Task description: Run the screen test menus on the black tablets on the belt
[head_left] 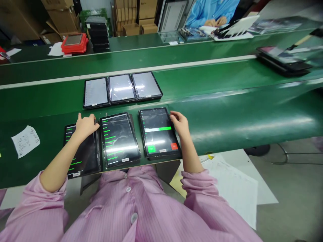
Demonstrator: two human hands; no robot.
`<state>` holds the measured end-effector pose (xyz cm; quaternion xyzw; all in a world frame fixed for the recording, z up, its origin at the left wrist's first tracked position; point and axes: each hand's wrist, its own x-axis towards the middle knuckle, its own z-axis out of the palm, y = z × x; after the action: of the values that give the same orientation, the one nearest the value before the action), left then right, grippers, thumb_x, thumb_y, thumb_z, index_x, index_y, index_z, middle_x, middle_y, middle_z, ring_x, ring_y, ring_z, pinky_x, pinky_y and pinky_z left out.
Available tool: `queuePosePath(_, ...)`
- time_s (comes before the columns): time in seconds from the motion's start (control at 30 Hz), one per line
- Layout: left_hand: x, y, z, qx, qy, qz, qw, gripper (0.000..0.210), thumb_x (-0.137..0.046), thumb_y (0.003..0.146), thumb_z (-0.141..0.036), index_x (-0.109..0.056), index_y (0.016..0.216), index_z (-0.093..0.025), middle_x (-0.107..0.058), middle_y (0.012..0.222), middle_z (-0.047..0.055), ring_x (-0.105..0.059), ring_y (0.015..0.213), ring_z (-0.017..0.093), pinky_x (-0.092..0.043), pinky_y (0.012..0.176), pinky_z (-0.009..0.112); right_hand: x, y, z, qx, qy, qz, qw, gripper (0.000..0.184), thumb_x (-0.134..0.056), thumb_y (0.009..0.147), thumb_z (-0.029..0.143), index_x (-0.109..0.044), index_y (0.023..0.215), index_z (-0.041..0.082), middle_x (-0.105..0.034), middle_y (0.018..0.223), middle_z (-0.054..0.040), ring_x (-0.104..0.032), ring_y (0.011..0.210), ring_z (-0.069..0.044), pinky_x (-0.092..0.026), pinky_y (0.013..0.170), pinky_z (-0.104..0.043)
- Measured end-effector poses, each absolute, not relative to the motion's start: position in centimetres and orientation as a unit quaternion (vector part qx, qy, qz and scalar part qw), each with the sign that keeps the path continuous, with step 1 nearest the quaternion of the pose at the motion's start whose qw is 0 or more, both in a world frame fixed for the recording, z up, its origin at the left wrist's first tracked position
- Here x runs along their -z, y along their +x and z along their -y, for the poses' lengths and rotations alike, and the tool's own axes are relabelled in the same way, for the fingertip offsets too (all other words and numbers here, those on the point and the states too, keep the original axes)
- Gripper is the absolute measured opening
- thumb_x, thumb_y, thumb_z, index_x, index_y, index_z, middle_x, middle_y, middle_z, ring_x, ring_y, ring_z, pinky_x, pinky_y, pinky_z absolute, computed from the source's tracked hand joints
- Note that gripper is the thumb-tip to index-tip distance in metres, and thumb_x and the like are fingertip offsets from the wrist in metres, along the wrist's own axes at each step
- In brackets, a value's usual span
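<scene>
Three tablets with dark screens lie in a front row on the green bench. My left hand point(85, 126) is over the top of the left tablet point(84, 153), its fingers bent and closed at the upper right corner. The middle tablet point(119, 139) shows a list of green lines and rests on another flat dark thing. On the right tablet point(158, 132) are a white-and-green bar, a green box and a red box. My right hand point(180, 124) is at this tablet's upper right edge, fingers slightly curled and apart, fingertips at or very near the edge.
Behind lie three light-screened tablets point(122, 88) side by side. A handwritten paper note point(25, 141) is at left. Stacked tablets point(282, 60) sit at far right. Across the bench are red trays point(75, 43), a black stack point(98, 33) and a co-worker's blue sleeves point(202, 13).
</scene>
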<state>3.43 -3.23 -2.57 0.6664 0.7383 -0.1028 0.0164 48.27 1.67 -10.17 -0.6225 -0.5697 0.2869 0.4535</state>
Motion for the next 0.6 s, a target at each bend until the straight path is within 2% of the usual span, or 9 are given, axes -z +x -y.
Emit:
queuePosePath(0.13, 2.3, 3.4, 3.1, 0.104, 0.661, -0.741, 0.054, 0.051, -0.047, 0.086, -0.034, -0.057, 0.129, -0.007, -0.076, 0.083, 0.014, -0.072, 0.094, 0.034, -0.016, 0.120, 0.059, 12.3, 48.5, -4.1, -0.398, -0.595, 0.489, 0.498, 0.041, -0.071, 0.070, 0.047, -0.076, 0.098, 0.016, -0.077, 0.100, -0.0113, -0.069, 0.094, -0.026, -0.053, 0.090, -0.040)
queuePosePath(0.23, 1.8, 5.4, 2.7, 0.089, 0.677, -0.728, 0.059, 0.055, -0.039, 0.089, -0.020, -0.046, 0.143, -0.010, -0.074, 0.110, 0.019, -0.067, 0.113, 0.035, -0.013, 0.116, 0.070, 12.9, 48.7, -3.8, -0.416, -0.595, 0.470, 0.502, 0.043, -0.075, 0.065, 0.046, -0.076, 0.095, 0.016, -0.077, 0.097, -0.0111, -0.070, 0.090, -0.025, -0.053, 0.088, -0.040)
queuePosePath(0.3, 1.5, 8.1, 2.2, 0.059, 0.725, -0.685, 0.048, 0.057, -0.035, 0.090, -0.014, -0.045, 0.146, -0.017, -0.059, 0.140, 0.021, -0.052, 0.134, 0.035, -0.018, 0.115, 0.069, 12.9, 48.7, -3.6, -0.409, -0.596, 0.470, 0.506, 0.042, -0.075, 0.064, 0.045, -0.076, 0.094, 0.016, -0.077, 0.096, -0.0112, -0.070, 0.088, -0.025, -0.053, 0.087, -0.040)
queuePosePath(0.37, 1.3, 11.1, 1.5, 0.047, 0.782, -0.620, 0.048, 0.058, -0.035, 0.092, -0.014, -0.045, 0.148, -0.022, -0.041, 0.157, 0.019, -0.037, 0.146, 0.036, -0.021, 0.116, 0.066, 12.8, 48.6, -3.7, -0.404, -0.595, 0.474, 0.508, 0.042, -0.074, 0.064, 0.045, -0.076, 0.093, 0.016, -0.077, 0.095, -0.0113, -0.069, 0.087, -0.025, -0.053, 0.086, -0.040)
queuePosePath(0.43, 1.3, 13.7, 0.7, 0.060, 0.816, -0.572, 0.061, 0.056, -0.037, 0.092, -0.018, -0.047, 0.147, -0.024, -0.036, 0.159, 0.020, -0.032, 0.148, 0.039, -0.017, 0.116, 0.068, 12.7, 48.4, -3.8, -0.403, -0.591, 0.478, 0.510, 0.042, -0.073, 0.065, 0.045, -0.075, 0.094, 0.015, -0.077, 0.094, -0.0115, -0.069, 0.087, -0.024, -0.053, 0.086, -0.040)
queuePosePath(0.5, 1.4, 15.3, 0.0, 0.071, 0.827, -0.553, 0.074, 0.050, -0.037, 0.093, -0.020, -0.054, 0.140, -0.022, -0.044, 0.153, 0.021, -0.037, 0.144, 0.040, -0.010, 0.115, 0.073, 12.6, 48.2, -3.9, -0.400, -0.587, 0.481, 0.513, 0.041, -0.072, 0.065, 0.046, -0.074, 0.092, 0.015, -0.076, 0.093, -0.0113, -0.068, 0.086, -0.024, -0.053, 0.086, -0.040)
queuePosePath(0.6, 1.6, 16.1, -0.8, 0.074, 0.829, -0.548, 0.091, 0.044, -0.037, 0.092, -0.021, -0.060, 0.129, -0.020, -0.061, 0.134, 0.020, -0.054, 0.129, 0.036, -0.002, 0.113, 0.077, 12.6, 48.1, -4.0, -0.402, -0.583, 0.486, 0.512, 0.042, -0.071, 0.064, 0.047, -0.072, 0.091, 0.016, -0.075, 0.091, -0.0109, -0.067, 0.084, -0.024, -0.053, 0.085, -0.040)
